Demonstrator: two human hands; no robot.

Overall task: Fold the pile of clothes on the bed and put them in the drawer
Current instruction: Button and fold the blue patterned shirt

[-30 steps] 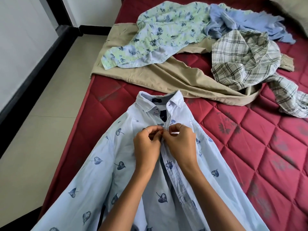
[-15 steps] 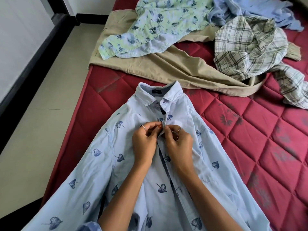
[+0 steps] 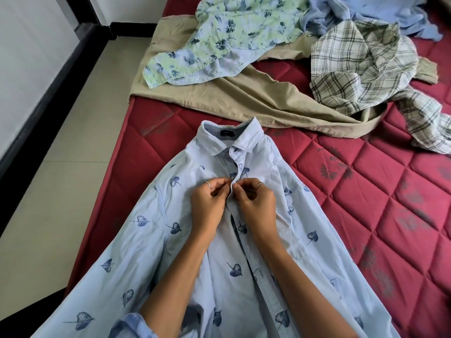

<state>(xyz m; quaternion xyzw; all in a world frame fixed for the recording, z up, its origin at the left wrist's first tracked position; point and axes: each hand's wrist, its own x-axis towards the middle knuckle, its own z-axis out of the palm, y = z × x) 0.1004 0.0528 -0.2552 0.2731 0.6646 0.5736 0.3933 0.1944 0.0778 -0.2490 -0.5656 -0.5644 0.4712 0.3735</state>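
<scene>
pale-blue leaf-print shirt (image 3: 156, 240): one; two hands, left (image 3: 207, 206), right (image 3: 258, 206), pinching its placket.

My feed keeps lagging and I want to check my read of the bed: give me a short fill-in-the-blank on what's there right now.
1. Both hands, left hand and right hand, pinch the front placket of the ____-printed light blue shirt.
2. The plaid shirt lies partly on the ____-coloured trousers.
3. The mattress is quilted and ____ in colour.
4. Each hand wears a ____ on one finger.

Missing words: leaf; beige; red; ring
</scene>
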